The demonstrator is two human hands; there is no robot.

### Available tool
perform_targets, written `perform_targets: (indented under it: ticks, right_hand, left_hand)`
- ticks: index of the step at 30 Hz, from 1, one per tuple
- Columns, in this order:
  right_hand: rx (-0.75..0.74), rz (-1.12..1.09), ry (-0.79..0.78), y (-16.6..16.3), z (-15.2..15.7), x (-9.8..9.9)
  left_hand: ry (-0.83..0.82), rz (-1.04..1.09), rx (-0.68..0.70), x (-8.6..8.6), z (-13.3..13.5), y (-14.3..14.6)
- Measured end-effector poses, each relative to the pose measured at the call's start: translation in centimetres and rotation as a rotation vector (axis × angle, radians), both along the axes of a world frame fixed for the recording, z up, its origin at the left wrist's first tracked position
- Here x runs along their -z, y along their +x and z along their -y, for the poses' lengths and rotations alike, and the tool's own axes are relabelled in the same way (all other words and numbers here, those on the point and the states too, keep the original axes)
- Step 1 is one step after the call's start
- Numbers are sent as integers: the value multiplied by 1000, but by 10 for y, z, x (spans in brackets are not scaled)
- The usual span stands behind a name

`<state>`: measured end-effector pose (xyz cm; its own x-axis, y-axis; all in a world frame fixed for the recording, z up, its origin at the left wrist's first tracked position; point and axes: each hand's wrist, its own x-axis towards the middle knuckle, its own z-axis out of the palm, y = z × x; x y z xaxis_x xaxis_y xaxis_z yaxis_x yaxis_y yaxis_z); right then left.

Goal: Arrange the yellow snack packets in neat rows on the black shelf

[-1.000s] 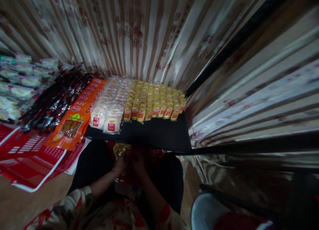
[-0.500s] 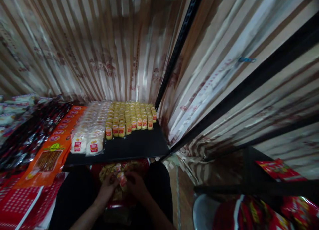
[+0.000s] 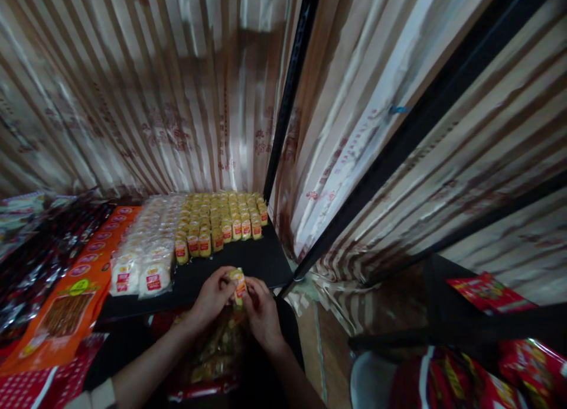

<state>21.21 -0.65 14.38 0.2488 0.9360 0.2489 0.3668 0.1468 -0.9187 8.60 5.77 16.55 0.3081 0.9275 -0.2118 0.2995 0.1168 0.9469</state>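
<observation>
Over the front edge of the black table [image 3: 252, 261]: both hands up, one small yellow packet [image 3: 239, 283] between them.

- Left hand [image 3: 211, 298]: fingers pinching the packet's left side, thumb near its top.
- Right hand [image 3: 262, 311]: fingers curled in, pinching the packet's right side.
- The packet is roughly upright with a red label band showing. It is held just above the table's front edge. Can't tell if it touches the surface.

On the table:
- Back right: rows of yellow packets [image 3: 221, 220], same look as the one I hold, standing in a tight grid.
- Just left of those: white packets [image 3: 142, 267] with red labels, also in rows, reaching nearer the front edge.
- The strip in front of both groups is bare.

Off the table:
- Left edge: orange packs [image 3: 75, 285] in an overlapping line, with dark glossy packs [image 3: 39, 243] beyond them.
- Below the front edge, in my lap: a red bag [image 3: 208, 362] with more yellow packets in it. It's dim and detail is poor.
- Back right corner: a black post [image 3: 287, 90] rises from it.
- Behind and to the right: shiny striped sheeting [image 3: 155, 90].
- Well right of the table and lower: red bags [image 3: 447, 379], blurred.
</observation>
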Motion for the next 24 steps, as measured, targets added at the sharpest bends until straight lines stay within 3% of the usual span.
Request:
perform_targets:
  ticks: [4, 8, 16, 24]
  right_hand:
    - [237, 295, 100, 16, -19, 3]
    - [322, 358, 104, 34, -43, 11]
    - [481, 336, 84, 70, -97, 21]
    - [522, 326, 121, 89, -138, 28]
  left_hand:
    - [242, -163, 38, -21, -26, 34]
    - [346, -250, 72, -32, -49, 68]
    - [521, -336, 102, -32, -87, 123]
    - [679, -455, 104, -31, -119, 148]
